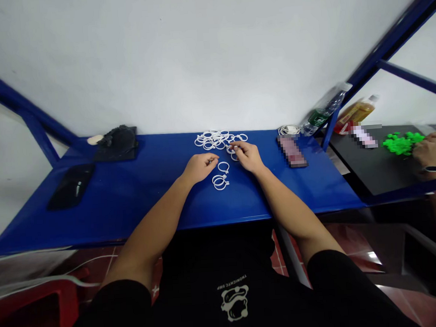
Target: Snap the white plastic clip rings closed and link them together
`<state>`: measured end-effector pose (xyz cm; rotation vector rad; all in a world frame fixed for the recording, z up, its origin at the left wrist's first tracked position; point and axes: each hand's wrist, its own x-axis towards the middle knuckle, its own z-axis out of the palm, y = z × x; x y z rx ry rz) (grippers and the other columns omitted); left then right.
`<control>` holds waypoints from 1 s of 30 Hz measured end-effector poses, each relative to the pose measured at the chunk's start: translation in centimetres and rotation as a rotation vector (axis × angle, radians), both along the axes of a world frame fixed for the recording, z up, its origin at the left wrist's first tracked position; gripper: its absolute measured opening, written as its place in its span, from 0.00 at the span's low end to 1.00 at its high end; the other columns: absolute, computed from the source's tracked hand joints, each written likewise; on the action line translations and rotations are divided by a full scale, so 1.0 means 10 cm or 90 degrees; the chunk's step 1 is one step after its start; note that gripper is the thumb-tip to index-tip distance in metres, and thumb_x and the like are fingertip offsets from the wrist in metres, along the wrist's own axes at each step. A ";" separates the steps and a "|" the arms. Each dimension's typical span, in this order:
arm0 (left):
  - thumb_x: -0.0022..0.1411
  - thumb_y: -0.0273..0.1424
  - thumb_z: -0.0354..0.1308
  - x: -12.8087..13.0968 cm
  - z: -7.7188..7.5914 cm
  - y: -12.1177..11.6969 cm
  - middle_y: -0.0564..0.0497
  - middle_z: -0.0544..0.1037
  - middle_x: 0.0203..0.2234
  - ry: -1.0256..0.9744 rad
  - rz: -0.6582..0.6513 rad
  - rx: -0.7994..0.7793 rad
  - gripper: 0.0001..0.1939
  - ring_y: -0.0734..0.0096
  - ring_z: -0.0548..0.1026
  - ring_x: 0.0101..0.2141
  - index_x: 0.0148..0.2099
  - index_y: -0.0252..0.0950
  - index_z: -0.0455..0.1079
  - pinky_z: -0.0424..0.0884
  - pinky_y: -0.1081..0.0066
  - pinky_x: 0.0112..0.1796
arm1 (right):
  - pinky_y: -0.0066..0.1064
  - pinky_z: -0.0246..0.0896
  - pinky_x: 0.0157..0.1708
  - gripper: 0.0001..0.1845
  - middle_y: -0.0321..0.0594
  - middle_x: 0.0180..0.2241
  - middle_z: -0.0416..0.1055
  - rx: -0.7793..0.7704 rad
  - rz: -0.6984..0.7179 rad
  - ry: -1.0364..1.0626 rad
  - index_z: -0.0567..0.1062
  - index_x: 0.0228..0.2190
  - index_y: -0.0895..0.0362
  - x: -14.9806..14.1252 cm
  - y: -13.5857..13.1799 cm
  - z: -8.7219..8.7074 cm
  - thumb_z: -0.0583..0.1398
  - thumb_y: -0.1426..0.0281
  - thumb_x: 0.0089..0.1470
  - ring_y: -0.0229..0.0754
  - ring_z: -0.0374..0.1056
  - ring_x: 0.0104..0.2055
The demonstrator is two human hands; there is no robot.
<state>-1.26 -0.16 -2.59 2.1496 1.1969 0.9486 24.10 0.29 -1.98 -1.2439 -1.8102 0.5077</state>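
Observation:
White plastic rings (212,138), each with a small tab, lie in a loose pile on the blue table against the wall. Several separate rings (220,182) lie nearer to me, and a single ring (223,167) is just in front of my left fingertips. My left hand (200,167) is closed in a pinch; whatever may be between its fingertips is too small to make out. At the near right side of the pile, my right hand (249,156) pinches a white ring (229,149) with thumb and forefinger. Another ring (234,157) shows beneath those fingers.
On the left are a black pouch-like item (117,143) and a dark glossy case (71,186). To the right lie a blurred phone-shaped object (292,151), a coiled white cable (289,130) and a leaning bottle (324,111). A co-worker's hands (430,149) touch green pieces (402,143).

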 end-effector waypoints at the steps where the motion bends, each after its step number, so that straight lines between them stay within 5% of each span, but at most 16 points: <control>1: 0.69 0.31 0.63 0.00 0.00 0.00 0.49 0.88 0.35 0.001 0.000 0.009 0.10 0.68 0.82 0.31 0.48 0.38 0.85 0.77 0.68 0.37 | 0.39 0.77 0.49 0.19 0.42 0.45 0.86 0.000 -0.003 -0.001 0.85 0.52 0.52 0.00 0.00 0.00 0.57 0.63 0.69 0.49 0.82 0.46; 30: 0.61 0.21 0.58 -0.03 0.03 0.03 0.49 0.87 0.35 0.037 0.010 0.074 0.14 0.64 0.83 0.35 0.38 0.39 0.84 0.80 0.64 0.44 | 0.38 0.73 0.50 0.17 0.40 0.39 0.85 0.021 0.020 -0.054 0.86 0.42 0.53 -0.01 -0.03 0.08 0.57 0.72 0.60 0.47 0.80 0.42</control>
